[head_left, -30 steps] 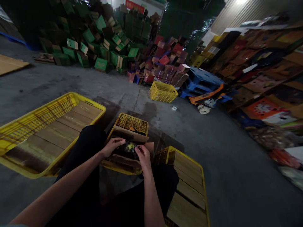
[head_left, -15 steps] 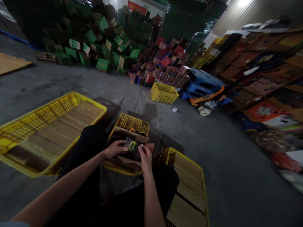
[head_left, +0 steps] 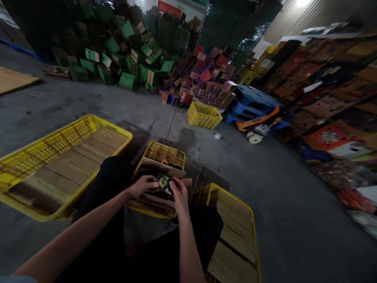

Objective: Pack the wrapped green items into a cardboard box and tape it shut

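Between my hands is a small clear plastic packet (head_left: pixel 164 182) with yellow-green and dark contents that I cannot make out. My left hand (head_left: pixel 143 186) pinches its left end. The fingers of my right hand (head_left: pixel 179 192) are closed on its right end. Directly beneath is an open cardboard box (head_left: pixel 159 201) with raised flaps, its dark inside mostly hidden by my hands. That box rests on a yellow plastic crate (head_left: pixel 181 157) between my knees. Something orange and black (head_left: pixel 169 162) lies on the crate behind the far flap.
At my left stands a long yellow crate (head_left: pixel 129 135) holding flat brown cartons; another yellow crate (head_left: pixel 252 220) with cartons is at my right. Farther off are a yellow basket (head_left: pixel 204 116), an orange pallet jack (head_left: pixel 257 124), blue pallets (head_left: pixel 253 100) and heaped green boxes (head_left: pixel 128 80).
My right hand has shifted slightly left and up, bringing its fingers closer to my left hand. The packet's right end now looks folded in, and less loose film stands up at its top.
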Available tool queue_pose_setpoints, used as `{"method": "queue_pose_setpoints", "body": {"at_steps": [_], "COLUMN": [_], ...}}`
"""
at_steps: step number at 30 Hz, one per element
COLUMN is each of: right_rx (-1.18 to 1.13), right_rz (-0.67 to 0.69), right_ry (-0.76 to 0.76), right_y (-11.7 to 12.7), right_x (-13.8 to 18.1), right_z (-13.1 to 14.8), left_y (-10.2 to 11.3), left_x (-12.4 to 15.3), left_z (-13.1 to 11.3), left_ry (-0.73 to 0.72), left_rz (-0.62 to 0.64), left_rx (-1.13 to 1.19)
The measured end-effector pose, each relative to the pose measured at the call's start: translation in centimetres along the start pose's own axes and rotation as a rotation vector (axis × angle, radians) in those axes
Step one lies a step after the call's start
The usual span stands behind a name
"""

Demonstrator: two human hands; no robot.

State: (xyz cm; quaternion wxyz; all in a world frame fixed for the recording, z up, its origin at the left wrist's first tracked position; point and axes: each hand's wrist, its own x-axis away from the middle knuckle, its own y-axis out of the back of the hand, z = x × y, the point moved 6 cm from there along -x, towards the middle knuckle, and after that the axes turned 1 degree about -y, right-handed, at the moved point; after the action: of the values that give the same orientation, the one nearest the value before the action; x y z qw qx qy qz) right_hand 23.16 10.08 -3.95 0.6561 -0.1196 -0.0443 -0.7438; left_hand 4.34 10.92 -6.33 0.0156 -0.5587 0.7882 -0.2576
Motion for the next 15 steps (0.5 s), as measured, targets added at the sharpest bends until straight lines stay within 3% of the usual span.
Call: {"method": "queue_pose_setpoints", "body": {"at_steps": [15], "right_rx": [-0.073], "right_rz": [-0.003], "right_ry": [0.033], "right_y": [0.76], "right_x": [-0.32], "right_z": [-0.59], "left_y": [0.20], "left_x": [-0.18], "left_z": [0.13], "left_ry": [0.027], "left_rz": [0.016], "left_rx": [0.052]}}
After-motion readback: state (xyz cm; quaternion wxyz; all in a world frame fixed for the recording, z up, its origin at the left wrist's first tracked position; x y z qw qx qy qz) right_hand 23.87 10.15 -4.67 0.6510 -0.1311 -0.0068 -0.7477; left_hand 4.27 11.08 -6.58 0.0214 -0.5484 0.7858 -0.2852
